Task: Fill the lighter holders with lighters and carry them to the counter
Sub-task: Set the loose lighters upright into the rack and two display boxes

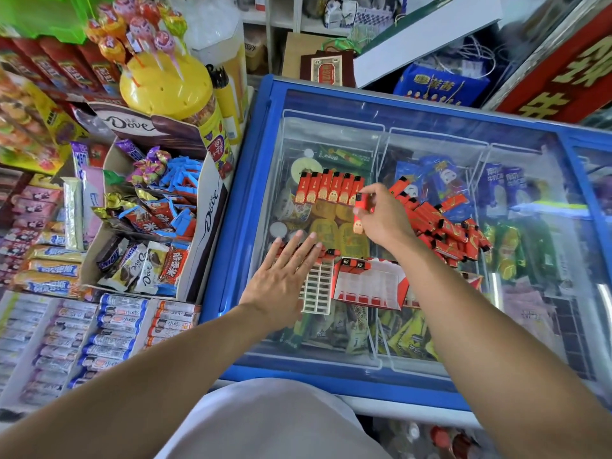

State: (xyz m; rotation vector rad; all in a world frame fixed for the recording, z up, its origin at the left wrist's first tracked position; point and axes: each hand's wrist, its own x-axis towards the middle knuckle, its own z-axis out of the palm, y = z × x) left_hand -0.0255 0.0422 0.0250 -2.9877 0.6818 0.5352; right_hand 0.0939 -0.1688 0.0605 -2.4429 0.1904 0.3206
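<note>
On the freezer lid [430,127], the left hand [281,279] lies flat with straight fingers on a white holder [318,293] near the front edge. The right hand [381,217] pinches one red lighter [361,203]. A row of lighters [328,188] lies toward the back edge, a loose pile [443,226] to the right. A second holder [367,286] sits just beside the first.

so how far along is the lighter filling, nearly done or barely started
Early on. Done: one white grid holder has a row of lighters at its far end, under the flat left hand; the red tray holder has only a couple. In hand: the right hand pinches one lighter. Left: the loose pile, the lined-up row, most slots, then carrying everything to the counter.
</note>
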